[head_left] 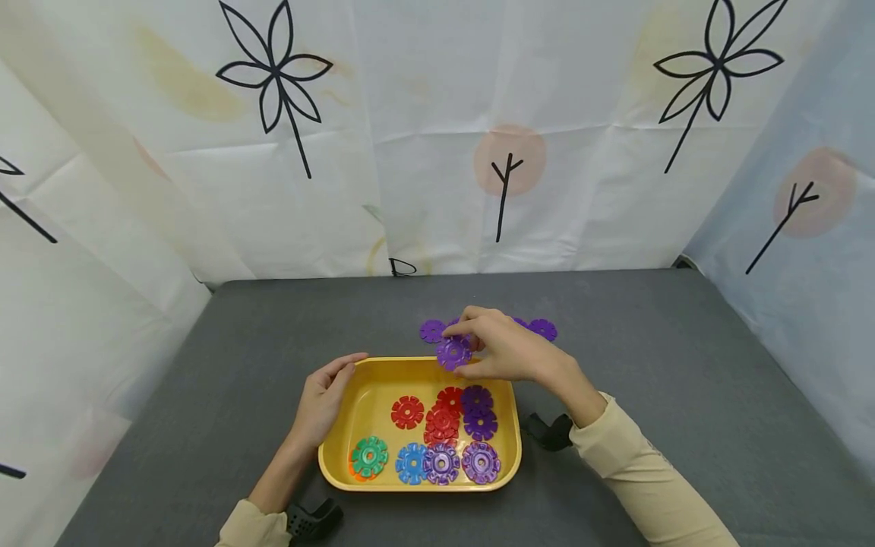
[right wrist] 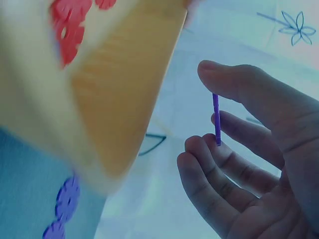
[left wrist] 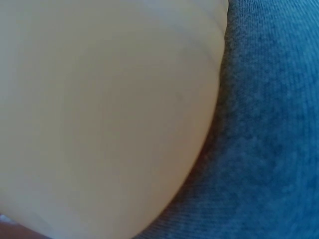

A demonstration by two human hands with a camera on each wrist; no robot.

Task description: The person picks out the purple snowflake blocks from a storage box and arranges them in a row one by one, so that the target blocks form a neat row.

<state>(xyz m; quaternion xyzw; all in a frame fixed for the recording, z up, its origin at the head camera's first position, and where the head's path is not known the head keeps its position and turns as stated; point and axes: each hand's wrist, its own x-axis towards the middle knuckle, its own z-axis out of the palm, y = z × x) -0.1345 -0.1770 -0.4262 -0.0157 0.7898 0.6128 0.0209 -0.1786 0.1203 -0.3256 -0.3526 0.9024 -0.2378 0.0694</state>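
Observation:
My right hand (head_left: 509, 346) pinches a purple snowflake disc (head_left: 453, 354) between thumb and fingers, above the far rim of a yellow tray (head_left: 369, 490). In the right wrist view the held disc (right wrist: 217, 119) shows edge-on. My left hand (head_left: 324, 399) rests at the tray's left rim, its index finger extended toward the far corner. Inside the tray lie red discs (head_left: 407, 412), purple discs (head_left: 481, 424), a blue disc (head_left: 411, 463) and a green disc (head_left: 370, 456) over an orange one. A pale, blurred surface (left wrist: 109, 119) fills most of the left wrist view.
Behind my right hand, more purple discs (head_left: 543, 329) lie in a row on the grey table (head_left: 615, 342), partly hidden by the hand. A patterned white cloth (head_left: 424, 197) stands along the back edge, with cloth sides at left and right.

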